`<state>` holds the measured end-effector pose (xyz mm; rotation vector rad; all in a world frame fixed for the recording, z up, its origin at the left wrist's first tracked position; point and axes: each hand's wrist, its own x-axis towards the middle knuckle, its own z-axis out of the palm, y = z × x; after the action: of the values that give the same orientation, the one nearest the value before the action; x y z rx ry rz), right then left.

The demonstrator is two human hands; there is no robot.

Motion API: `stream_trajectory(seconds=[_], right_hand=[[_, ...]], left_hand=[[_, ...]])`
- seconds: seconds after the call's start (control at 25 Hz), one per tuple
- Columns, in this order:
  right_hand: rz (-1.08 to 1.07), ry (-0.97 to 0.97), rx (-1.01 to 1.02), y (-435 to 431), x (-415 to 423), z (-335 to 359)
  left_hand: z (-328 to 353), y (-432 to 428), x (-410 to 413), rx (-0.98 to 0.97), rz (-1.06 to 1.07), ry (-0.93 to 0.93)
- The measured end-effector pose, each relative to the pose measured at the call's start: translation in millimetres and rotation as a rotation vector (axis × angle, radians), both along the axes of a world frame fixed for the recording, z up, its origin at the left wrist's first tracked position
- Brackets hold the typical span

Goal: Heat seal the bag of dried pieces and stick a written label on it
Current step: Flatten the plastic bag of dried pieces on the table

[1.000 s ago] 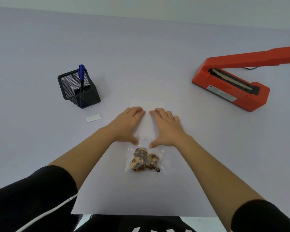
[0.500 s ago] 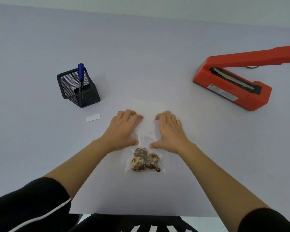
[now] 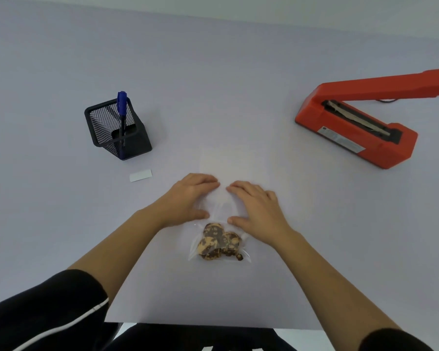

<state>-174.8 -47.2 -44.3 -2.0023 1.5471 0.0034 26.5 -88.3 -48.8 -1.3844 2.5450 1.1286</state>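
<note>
A clear plastic bag [image 3: 224, 171] lies flat on the table in front of me, its far end empty and brown dried pieces [image 3: 219, 241] bunched at its near end. My left hand [image 3: 188, 198] and my right hand [image 3: 254, 206] rest palm down on the empty middle of the bag, fingers together, fingertips almost meeting. A red heat sealer [image 3: 355, 130] stands at the right with its arm raised. A small white label [image 3: 140, 175] lies left of my left hand. A blue pen [image 3: 121, 110] stands in a black mesh holder [image 3: 117, 130] at the left.
The pale purple table [image 3: 213, 84] stretches far beyond the bag. Its near edge [image 3: 213, 325] runs just in front of my body. The sealer's black cord [image 3: 388, 100] trails behind it at the right.
Both hands slid toward me along the bag, then crept forward a little, their fingertips closing in on each other. The bag's middle lies wrinkled between them.
</note>
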Motion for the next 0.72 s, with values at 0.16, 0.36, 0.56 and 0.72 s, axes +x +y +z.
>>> stream_trajectory(seconds=[0.16, 0.36, 0.56, 0.72], right_hand=[[0.044, 0.053, 0.032, -19, 0, 4], [0.117, 0.177, 0.056, -41, 5, 7], [0.157, 0.265, 0.118, -53, 11, 7], [0.120, 0.223, 0.045, -41, 6, 8]], left_hand=[[6, -15, -5, -0.034, -0.067, -0.151], [7, -26, -13, -0.087, -0.114, -0.289], [10, -34, -19, -0.132, -0.136, -0.372], [12, -25, -13, -0.109, -0.081, -0.313]])
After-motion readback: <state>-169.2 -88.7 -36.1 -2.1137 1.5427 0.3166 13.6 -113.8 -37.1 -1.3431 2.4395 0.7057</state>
